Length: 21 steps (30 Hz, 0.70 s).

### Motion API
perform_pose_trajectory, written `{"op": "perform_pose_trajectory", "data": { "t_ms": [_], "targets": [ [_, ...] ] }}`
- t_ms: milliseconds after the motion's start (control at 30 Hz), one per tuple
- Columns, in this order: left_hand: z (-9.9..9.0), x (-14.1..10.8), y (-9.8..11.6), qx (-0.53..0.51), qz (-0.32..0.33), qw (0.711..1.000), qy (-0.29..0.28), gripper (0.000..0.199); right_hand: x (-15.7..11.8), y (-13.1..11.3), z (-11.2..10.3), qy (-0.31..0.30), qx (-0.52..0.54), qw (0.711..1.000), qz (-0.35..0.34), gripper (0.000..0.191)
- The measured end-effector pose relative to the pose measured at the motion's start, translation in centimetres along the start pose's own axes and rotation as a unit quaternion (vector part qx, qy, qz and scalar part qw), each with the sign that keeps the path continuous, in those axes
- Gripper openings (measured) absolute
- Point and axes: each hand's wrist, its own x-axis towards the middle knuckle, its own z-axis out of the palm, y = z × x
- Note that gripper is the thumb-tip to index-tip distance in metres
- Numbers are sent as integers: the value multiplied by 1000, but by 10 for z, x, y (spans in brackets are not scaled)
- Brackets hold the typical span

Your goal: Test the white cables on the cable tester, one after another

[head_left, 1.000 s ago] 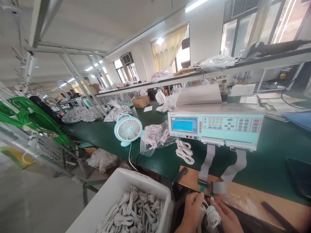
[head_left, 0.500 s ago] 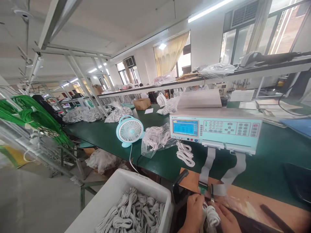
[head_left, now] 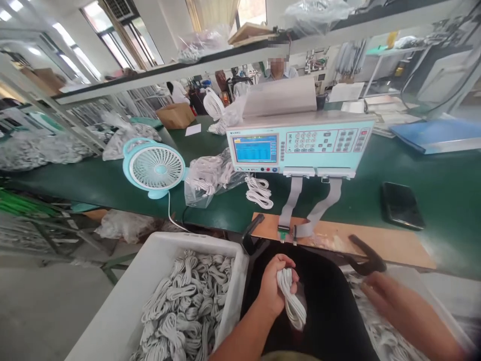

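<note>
Below the light-blue tester (head_left: 300, 145), a worker's left hand (head_left: 276, 286) grips a coiled white cable (head_left: 291, 301) over dark-clad legs, fingers curled around the bundle. Lower right of the tester, the right hand (head_left: 391, 296) is blurred near a black clamp (head_left: 366, 255); whether it is open or closed cannot be told. Two gray ribbon cables (head_left: 291, 200) run from the tester's front to connectors on a wooden board (head_left: 338, 238). Lower left of the tester, a white bin (head_left: 150, 250) holds many coiled cables; to its left stands a blue fan (head_left: 156, 168).
</note>
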Motion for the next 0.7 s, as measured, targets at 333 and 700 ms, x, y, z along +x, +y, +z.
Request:
{"op": "perform_pose_trajectory", "data": {
  "t_ms": [333,700],
  "targets": [
    [19,-12,-17,111,24,993,-22,15,-19,-66,72,-88,73,977,-178,14],
    [8,-24,4,469,180,864,-33,26,-6,-70,79,-104,236,962,-94,13]
  ]
}}
